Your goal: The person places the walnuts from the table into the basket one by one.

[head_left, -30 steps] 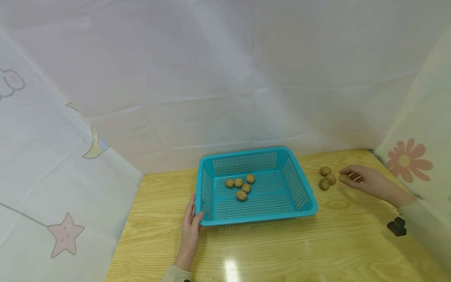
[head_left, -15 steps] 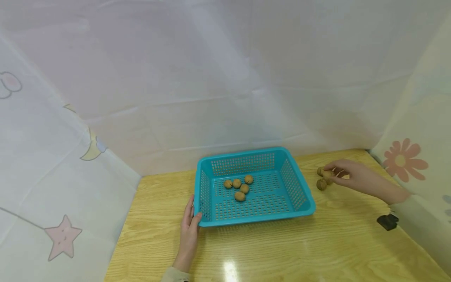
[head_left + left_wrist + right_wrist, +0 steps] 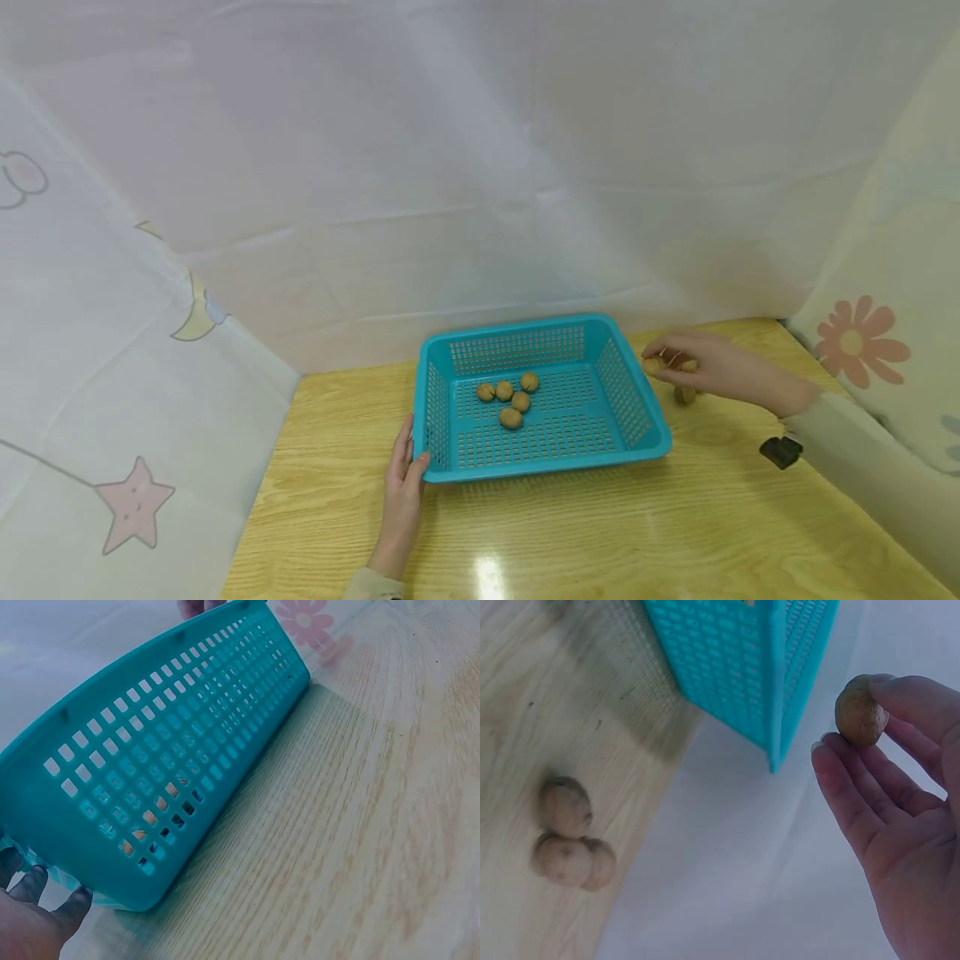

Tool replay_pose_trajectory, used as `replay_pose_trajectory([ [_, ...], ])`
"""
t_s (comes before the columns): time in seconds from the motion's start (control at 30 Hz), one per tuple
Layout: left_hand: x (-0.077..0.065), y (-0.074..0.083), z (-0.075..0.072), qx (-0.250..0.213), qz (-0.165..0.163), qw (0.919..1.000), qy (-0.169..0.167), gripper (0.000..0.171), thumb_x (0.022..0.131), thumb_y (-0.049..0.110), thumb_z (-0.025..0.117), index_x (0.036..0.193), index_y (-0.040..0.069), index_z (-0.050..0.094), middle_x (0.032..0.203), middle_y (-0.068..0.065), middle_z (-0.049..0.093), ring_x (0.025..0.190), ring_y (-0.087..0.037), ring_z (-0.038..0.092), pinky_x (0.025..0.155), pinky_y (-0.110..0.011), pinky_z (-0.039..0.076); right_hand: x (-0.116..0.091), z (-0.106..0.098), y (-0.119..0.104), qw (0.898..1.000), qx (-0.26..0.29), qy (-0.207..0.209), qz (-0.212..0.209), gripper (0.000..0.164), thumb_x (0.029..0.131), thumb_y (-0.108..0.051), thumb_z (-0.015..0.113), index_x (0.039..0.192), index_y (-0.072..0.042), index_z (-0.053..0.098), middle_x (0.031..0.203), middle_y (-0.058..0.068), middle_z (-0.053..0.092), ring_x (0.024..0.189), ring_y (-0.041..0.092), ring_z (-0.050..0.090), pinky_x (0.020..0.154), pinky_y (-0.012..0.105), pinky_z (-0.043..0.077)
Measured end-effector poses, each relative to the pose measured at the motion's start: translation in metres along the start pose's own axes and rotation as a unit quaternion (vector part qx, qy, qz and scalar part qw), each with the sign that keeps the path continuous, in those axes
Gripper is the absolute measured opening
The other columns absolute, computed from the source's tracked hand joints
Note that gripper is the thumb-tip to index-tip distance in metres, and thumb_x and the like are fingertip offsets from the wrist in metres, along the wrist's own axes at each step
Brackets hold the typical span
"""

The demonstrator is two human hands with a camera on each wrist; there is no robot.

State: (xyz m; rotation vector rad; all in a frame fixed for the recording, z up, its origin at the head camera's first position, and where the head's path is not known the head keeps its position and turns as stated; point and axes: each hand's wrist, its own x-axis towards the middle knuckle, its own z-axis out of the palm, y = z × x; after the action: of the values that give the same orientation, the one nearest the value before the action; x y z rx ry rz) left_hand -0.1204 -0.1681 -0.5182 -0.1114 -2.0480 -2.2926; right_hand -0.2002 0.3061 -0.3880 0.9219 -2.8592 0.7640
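A turquoise plastic basket point(image 3: 543, 470) with slotted walls stands on the wooden table, holding several walnuts point(image 3: 512, 418) on the left part of its floor. My left hand point(image 3: 402, 504) grips its left front corner, thumb over the rim and fingers against the outer wall. Just outside the right wall, my right hand point(image 3: 708, 365) pinches one walnut point(image 3: 860, 716) between thumb and fingertips, raised off the table. Below and behind that hand lie 3 loose walnuts point(image 3: 564, 806) in a cluster, partly hidden by the hand in the head view.
The wooden table point(image 3: 570, 542) runs in front of and to both sides of the basket. A pale cloth backdrop point(image 3: 480, 208) rises right behind the basket, with printed side cloths at left and right. A black device point(image 3: 781, 451) sits at the right wrist.
My right hand has moved left with the pinched walnut, passing over the loose walnuts to the basket's right edge. The left hand and basket stay in place; the head view shifted slightly.
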Motion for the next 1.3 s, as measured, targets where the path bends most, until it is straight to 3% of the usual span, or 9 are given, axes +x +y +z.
replay_pose_trajectory([
  [0.2, 0.000, 0.000, 0.000, 0.006, 0.004, 1.0000, -0.004, 0.064, 0.110, 0.010, 0.043, 0.168, 0.010, 0.017, 0.171, -0.018, 0.021, 0.154, -0.039, 0.026, 0.111, -0.021, 0.041, 0.025, 0.005, -0.010, 0.999, 0.010, -0.022, -0.030, 0.026, 0.095, -0.008, 0.075, 0.121, -0.009, 0.070, 0.113, -0.003, 0.066, 0.094, 0.015, 0.067, 0.081, 0.040, 0.062],
  [0.37, 0.001, 0.000, 0.000, 0.007, 0.007, 0.9999, -0.005, 0.064, 0.110, 0.009, 0.043, 0.168, 0.011, 0.017, 0.171, -0.017, 0.021, 0.154, -0.038, 0.026, 0.111, -0.021, 0.041, 0.043, 0.011, -0.018, 0.998, 0.026, -0.043, -0.023, 0.025, 0.098, -0.012, 0.073, 0.122, -0.012, 0.070, 0.112, -0.004, 0.066, 0.099, 0.016, 0.067, 0.086, 0.045, 0.060],
  [0.67, 0.002, 0.002, -0.001, 0.013, 0.008, 0.9998, -0.009, 0.064, 0.110, 0.013, 0.043, 0.168, 0.011, 0.016, 0.171, -0.019, 0.019, 0.155, -0.040, 0.023, 0.111, -0.019, 0.040, 0.084, 0.023, -0.029, 0.996, 0.041, -0.058, -0.047, 0.025, 0.097, -0.010, 0.073, 0.122, -0.006, 0.069, 0.118, 0.005, 0.070, 0.101, 0.020, 0.068, 0.090, 0.045, 0.060],
  [0.87, 0.004, 0.001, -0.001, 0.014, 0.004, 0.9999, -0.009, 0.064, 0.110, 0.013, 0.044, 0.168, 0.011, 0.016, 0.171, -0.019, 0.022, 0.153, -0.041, 0.027, 0.111, -0.025, 0.044, 0.109, 0.034, -0.040, 0.996, 0.035, -0.061, -0.052, 0.025, 0.096, -0.011, 0.074, 0.120, -0.003, 0.071, 0.116, 0.007, 0.072, 0.100, 0.023, 0.071, 0.091, 0.044, 0.060],
  [1.07, 0.003, 0.002, -0.001, 0.007, -0.004, 1.0000, -0.005, 0.064, 0.110, 0.012, 0.044, 0.168, 0.011, 0.017, 0.171, -0.016, 0.022, 0.154, -0.038, 0.028, 0.113, -0.027, 0.042, 0.128, 0.053, -0.044, 0.994, 0.070, -0.072, -0.052, 0.025, 0.097, -0.009, 0.073, 0.120, -0.003, 0.069, 0.117, 0.009, 0.070, 0.102, 0.025, 0.070, 0.092, 0.043, 0.060],
  [1.3, 0.000, 0.002, 0.000, 0.006, -0.009, 0.9999, 0.001, 0.064, 0.110, 0.011, 0.043, 0.167, 0.008, 0.016, 0.171, -0.016, 0.022, 0.154, -0.038, 0.029, 0.113, -0.027, 0.042, 0.146, 0.086, -0.029, 0.991, 0.089, -0.096, -0.026, 0.022, 0.100, -0.014, 0.070, 0.120, -0.004, 0.069, 0.117, 0.009, 0.069, 0.101, 0.025, 0.067, 0.089, 0.042, 0.059],
])
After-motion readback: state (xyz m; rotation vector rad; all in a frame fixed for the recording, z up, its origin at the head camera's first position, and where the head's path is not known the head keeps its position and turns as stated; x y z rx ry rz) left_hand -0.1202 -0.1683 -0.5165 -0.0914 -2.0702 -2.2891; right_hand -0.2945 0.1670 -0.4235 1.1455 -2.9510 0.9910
